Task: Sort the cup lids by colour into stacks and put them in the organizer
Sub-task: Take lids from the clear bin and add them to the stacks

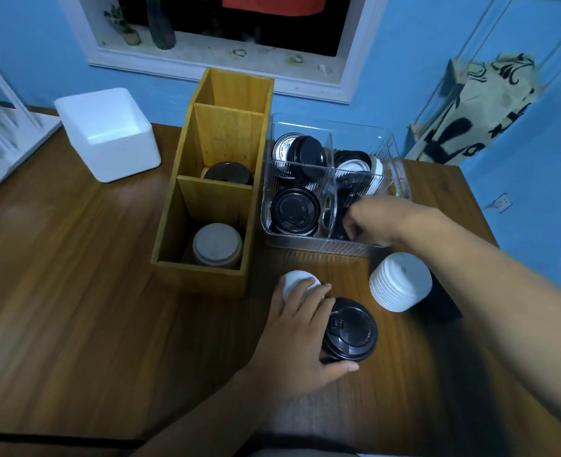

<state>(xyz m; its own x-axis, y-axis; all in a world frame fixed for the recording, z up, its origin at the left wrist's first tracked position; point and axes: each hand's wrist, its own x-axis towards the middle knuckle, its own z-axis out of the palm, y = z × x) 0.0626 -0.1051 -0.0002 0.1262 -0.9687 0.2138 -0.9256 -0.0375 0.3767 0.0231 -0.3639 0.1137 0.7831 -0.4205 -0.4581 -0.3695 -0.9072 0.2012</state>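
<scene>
Left hand [300, 328] spread flat on the table [74, 291], fingers against a black lid stack [351, 331] and a white lid [297, 285]. Right hand [376, 222] reaches into the clear bin [318, 249] of mixed lids; grip cannot be told. White lid stack [401, 282] stands near. Wooden organizer [213, 179] holds white and dark lids

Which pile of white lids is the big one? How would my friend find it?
Start at the clear plastic bin on the wooden table. Just in front of its right corner, under the right hand's forearm, stands the tall white lid stack. It stands free, unlike the smaller white pile under the left hand.
</scene>
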